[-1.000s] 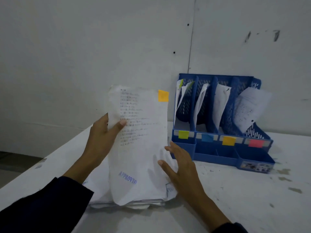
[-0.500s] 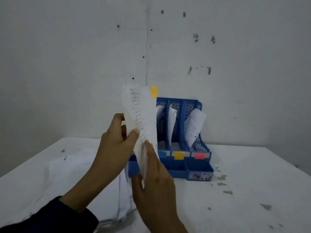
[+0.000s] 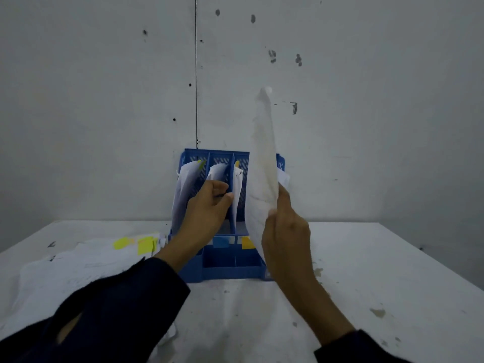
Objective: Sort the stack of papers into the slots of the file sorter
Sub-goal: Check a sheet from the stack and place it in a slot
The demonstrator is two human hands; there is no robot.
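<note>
The sheet of paper (image 3: 263,176) stands almost upright in the air, with its edge turned to the camera, in front of the right part of the blue file sorter (image 3: 225,265). The right hand (image 3: 285,237) pinches it near its lower edge, with the thumb on the near side and the fingers behind the sheet. The top of the sheet bends a little and reaches high above the sorter.

The left hand (image 3: 209,205) is inside the sorter at the divider between the second and the third slot. Its fingers are curled around the edge of this divider, or around the paper beside it; I cannot tell which. White papers already stand in the slots. Small colour labels are on the front of the sorter, a blue label (image 3: 220,242) and an orange label (image 3: 247,242) among them.

The sorter stands on a white table (image 3: 366,271), against a grey wall (image 3: 104,100). To the left of the sorter the stack of papers (image 3: 78,268) lies flat on the table, with yellow sticky notes (image 3: 145,244) on its far end. Both arms wear dark sleeves (image 3: 117,310).
</note>
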